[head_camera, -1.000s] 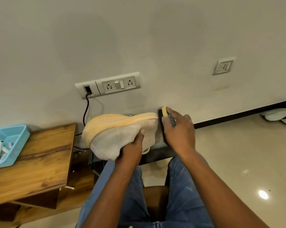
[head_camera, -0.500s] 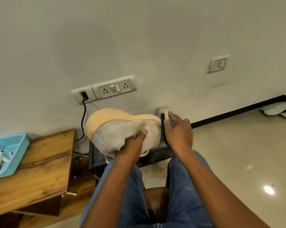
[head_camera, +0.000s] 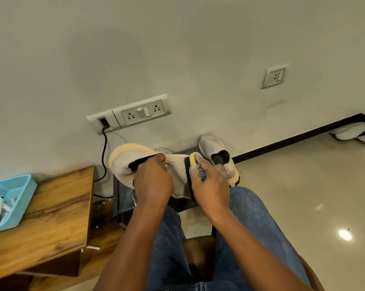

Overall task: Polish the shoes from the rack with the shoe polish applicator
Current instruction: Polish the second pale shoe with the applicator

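Above the person's knees, in front of the dark rack (head_camera: 122, 198), the cream knit shoe (head_camera: 122, 164) lies crosswise, its long axis running left to right; the rounded end with the peach sole edge points left, the black-trimmed collar right. The left hand (head_camera: 153, 183) grips its upper, fingers curled into the fabric. The right hand (head_camera: 211, 185) curls round the shoe polish applicator (head_camera: 195, 159), pressing its yellow sponge tip against the shoe's collar. A second shoe (head_camera: 214, 149) rests on the rack just behind, toe towards the wall.
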